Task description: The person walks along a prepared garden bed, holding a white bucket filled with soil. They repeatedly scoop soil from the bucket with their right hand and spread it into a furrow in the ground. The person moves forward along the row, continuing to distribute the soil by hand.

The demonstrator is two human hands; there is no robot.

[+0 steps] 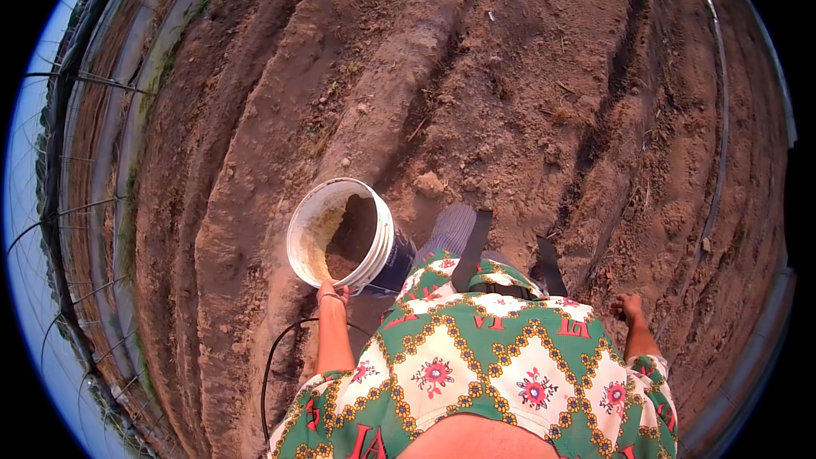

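My left hand (333, 290) grips the near rim of a white plastic bucket (381, 255), which tilts so that its mouth shows. Dark blue print covers part of the bucket's outer wall. Inside lies loose brown material (354, 229) that looks like soil, and a pale crust coats the inner wall. On the other side of my body, my right hand (629, 306) hangs low over the ground, its fingers partly curled. Nothing is seen in it, though the palm is hidden.
Ridges and furrows of dry brown soil (395, 95) run ahead. A clod (429, 184) lies just beyond the bucket. A thin pipe or hose (721, 76) stretches along the right. Wire fencing (60, 95) borders the left. A black cable (271, 363) loops beside my left arm.
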